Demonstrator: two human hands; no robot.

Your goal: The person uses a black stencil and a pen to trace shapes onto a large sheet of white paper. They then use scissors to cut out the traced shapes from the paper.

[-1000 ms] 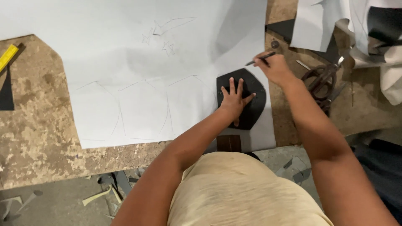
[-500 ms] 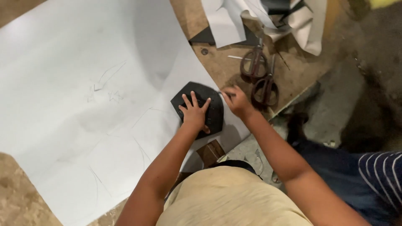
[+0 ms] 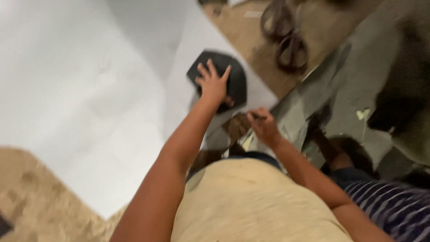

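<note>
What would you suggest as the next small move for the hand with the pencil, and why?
Probably bring the right hand back up to the edge of the dark template. The left hand lies flat on that template, pinning it to the white sheet, while the right hand, gripping what looks like a pencil, sits off the sheet near the table edge. The picture is blurred, so this is tentative.

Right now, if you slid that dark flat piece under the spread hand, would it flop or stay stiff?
The dark flat piece lies level on the white sheet with crisp angled edges, so it is probably fairly stiff. It looks thin, so likely light. The left hand presses it flat with spread fingers, which suggests it could slip on the smooth paper.
</note>
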